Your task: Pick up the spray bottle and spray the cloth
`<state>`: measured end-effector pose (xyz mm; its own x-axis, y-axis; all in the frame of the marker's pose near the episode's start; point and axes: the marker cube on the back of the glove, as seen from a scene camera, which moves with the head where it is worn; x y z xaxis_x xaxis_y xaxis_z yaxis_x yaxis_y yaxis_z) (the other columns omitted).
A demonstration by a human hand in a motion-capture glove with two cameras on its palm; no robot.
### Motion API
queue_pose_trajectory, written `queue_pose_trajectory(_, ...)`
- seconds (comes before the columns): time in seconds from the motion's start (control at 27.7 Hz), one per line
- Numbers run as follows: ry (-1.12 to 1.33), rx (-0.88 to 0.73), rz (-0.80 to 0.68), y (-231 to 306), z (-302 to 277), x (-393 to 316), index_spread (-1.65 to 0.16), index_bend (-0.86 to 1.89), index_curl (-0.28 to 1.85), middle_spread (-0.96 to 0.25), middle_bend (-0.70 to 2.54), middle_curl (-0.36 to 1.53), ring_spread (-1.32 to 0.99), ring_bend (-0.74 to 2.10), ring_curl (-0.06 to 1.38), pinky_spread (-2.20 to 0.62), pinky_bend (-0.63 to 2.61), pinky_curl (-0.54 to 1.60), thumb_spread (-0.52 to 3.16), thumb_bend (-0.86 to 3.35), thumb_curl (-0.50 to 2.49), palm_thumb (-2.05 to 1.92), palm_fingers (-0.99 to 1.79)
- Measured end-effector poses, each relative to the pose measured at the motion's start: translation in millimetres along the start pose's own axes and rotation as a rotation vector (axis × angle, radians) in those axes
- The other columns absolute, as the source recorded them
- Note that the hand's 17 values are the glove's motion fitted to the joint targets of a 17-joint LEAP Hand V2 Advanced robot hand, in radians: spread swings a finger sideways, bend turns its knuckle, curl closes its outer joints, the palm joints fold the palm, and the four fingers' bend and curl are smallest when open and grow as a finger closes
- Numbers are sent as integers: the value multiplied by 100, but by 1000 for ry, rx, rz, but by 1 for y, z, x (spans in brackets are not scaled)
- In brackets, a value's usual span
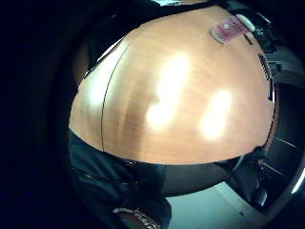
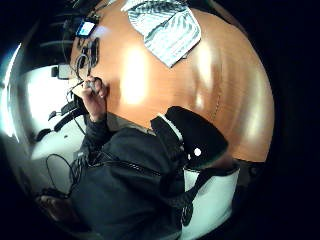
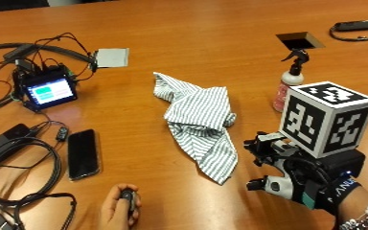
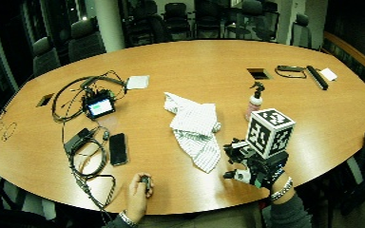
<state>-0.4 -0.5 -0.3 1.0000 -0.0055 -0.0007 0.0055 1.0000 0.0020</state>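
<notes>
Outside view: gloved right hand [image 3: 311,184] low over the table [image 3: 190,43], fingers hidden, grasp impossible to tell. Spray bottle [image 3: 290,81] upright beyond it, untouched, beside striped cloth [image 3: 200,122]. Wide view: same. Reach comes next, probably.

right hand [image 3: 311,184]: black glove, white plastic parts at the palm
right wrist: silver chain bracelet [image 3: 356,215] — dark sleeve behind it
left hand [image 3: 121,207]: bare — bracelet at its wrist
torso: dark jacket [image 2: 125,185]
</notes>
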Motion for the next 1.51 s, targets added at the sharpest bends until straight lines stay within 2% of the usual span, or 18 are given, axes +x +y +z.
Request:
queue_pose_trajectory(0.32, -6, -9, -6, -1, 1, 0, -36, 24, 18, -3, 18, 12, 0, 25, 12, 21, 35, 17, 82, 20, 11, 40, 34)
queue_pose_trajectory(0.76, -36, 15, 38, -21, -2, 14, -41, 22, 26, -3, 17, 17, -1, 24, 16, 25, 33, 23, 105, 14, 15, 43, 35)
queue_pose_trajectory(1.12, 15, 236, 269, -71, -35, 72, -40, 19, 29, -4, 19, 22, -3, 29, 21, 24, 33, 26, 113, 10, 18, 47, 56)
queue_pose_trajectory(1.33, -69, 467, 427, -103, -48, 106, -37, 11, 27, -8, 25, 27, -9, 45, 27, 15, 32, 27, 117, 10, 21, 52, 86)
queue_pose_trajectory(1.51, -199, 538, 559, -122, -54, 131, -35, 12, 28, -10, 28, 31, -11, 47, 31, 9, 30, 29, 119, 9, 22, 56, 92)
